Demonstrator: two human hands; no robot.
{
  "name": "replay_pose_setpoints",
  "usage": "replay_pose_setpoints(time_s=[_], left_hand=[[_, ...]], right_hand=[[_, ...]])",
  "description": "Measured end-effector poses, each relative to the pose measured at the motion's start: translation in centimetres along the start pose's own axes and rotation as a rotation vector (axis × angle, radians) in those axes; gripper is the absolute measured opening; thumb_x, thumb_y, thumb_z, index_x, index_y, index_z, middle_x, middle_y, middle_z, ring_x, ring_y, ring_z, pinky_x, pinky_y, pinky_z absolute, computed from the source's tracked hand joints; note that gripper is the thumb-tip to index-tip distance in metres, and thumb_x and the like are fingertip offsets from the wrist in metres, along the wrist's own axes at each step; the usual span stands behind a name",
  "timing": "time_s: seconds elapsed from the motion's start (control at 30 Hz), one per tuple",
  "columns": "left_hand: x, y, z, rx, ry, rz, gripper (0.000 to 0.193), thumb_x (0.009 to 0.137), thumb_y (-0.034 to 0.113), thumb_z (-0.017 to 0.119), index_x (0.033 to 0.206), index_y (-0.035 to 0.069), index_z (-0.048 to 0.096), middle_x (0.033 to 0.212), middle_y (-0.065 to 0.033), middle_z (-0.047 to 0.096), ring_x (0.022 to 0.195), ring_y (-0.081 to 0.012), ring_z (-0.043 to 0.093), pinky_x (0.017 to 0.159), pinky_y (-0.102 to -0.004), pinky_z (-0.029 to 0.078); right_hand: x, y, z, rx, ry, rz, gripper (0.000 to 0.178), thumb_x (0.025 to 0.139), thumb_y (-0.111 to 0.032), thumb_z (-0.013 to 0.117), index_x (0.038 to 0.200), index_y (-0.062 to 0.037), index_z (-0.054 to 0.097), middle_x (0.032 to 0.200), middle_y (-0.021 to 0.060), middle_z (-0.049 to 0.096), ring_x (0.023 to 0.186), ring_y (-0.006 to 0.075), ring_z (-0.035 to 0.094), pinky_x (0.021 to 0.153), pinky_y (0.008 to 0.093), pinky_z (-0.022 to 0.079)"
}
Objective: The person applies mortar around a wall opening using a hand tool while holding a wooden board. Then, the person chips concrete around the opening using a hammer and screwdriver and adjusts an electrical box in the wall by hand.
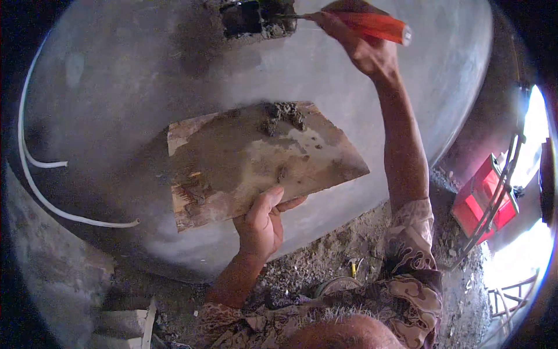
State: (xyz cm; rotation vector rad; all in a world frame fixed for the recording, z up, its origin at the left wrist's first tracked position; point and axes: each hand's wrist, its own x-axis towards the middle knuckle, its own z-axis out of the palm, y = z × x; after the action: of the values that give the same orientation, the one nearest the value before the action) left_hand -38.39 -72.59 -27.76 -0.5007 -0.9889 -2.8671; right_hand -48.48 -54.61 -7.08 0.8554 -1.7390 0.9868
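My left hand (261,224) grips the lower edge of a wooden board (221,168), thumb on top. A small heap of wet mortar (285,116) sits near the board's far edge, and smears and crumbs are spread over the rest. My right hand (363,43) reaches up the grey plastered wall, closed around a red-handled tool (372,26) with a thin metal shank; its working end is hard to make out. The tip is at the right side of a dark rectangular box (243,18) recessed in the wall, with rough mortar around it.
White tubes (75,218) stick out from the wall at the left. Rubble (325,250) lies along its foot, with a small yellow-handled tool (353,267) on it. To the right stand a red container (485,198) and metal bars (503,192). Pale blocks (122,326) lie at the lower left.
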Motion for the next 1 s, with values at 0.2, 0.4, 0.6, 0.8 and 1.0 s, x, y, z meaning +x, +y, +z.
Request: replay_pose_setpoints(time_s=[0.2,0.4,0.6,0.8,1.0], left_hand=[[-0.1,0.1,0.5,0.089,0.052,0.042,0.046,0.082,0.007,0.051,0.128,0.003,0.045,0.118,-0.014,0.058,0.105,-0.0307,0.061,0.081,-0.0523,0.056],[-0.5,0.5,0.7,-0.01,0.02,-0.004,0.041,0.083,0.001,0.051,0.123,0.002,0.045,0.114,-0.0126,0.058,0.107,-0.03,0.06,0.081,-0.0514,0.057],[-0.8,0.5,1.1,0.02,0.017,0.016,0.039,0.083,0.001,0.051,0.122,0.002,0.047,0.113,-0.0115,0.058,0.104,-0.0283,0.061,0.081,-0.0504,0.057],[-0.6,0.7,1.1,0.052,0.015,0.024,0.039,0.083,0.004,0.053,0.121,0.002,0.047,0.11,-0.0103,0.059,0.106,-0.027,0.06,0.08,-0.0506,0.057],[-0.5,0.5,1.6,0.056,0.035,0.028,0.043,0.081,0.004,0.053,0.124,0.002,0.046,0.111,-0.0129,0.059,0.105,-0.0286,0.061,0.081,-0.0517,0.057]], right_hand=[[0.2,3.4,2.1,-0.165,-0.122,-0.325,0.019,0.083,-0.016,0.067,0.076,-0.0027,0.056,0.066,0.0081,0.057,0.059,0.0156,0.056,0.052,0.0316,0.045],[-0.3,2.5,2.0,-0.249,-0.108,-0.515,0.018,0.081,-0.017,0.069,0.077,-0.0028,0.06,0.067,0.0088,0.062,0.059,0.0164,0.06,0.056,0.03,0.049],[-1.3,-0.5,0.3,-0.159,0.06,-0.155,0.012,0.08,-0.013,0.071,0.083,-0.0037,0.064,0.069,0.0061,0.065,0.061,0.0142,0.063,0.059,0.0272,0.051],[1.0,2.1,-0.7,-0.125,-0.035,-0.057,0.026,0.083,-0.028,0.068,0.082,-0.0023,0.065,0.074,0.0082,0.063,0.067,0.0181,0.06,0.06,0.0346,0.048],[1.9,3.0,-1.1,0.126,0.021,-0.011,0.029,0.082,-0.031,0.069,0.077,-0.003,0.062,0.07,0.0055,0.06,0.063,0.0148,0.056,0.054,0.0323,0.046]])
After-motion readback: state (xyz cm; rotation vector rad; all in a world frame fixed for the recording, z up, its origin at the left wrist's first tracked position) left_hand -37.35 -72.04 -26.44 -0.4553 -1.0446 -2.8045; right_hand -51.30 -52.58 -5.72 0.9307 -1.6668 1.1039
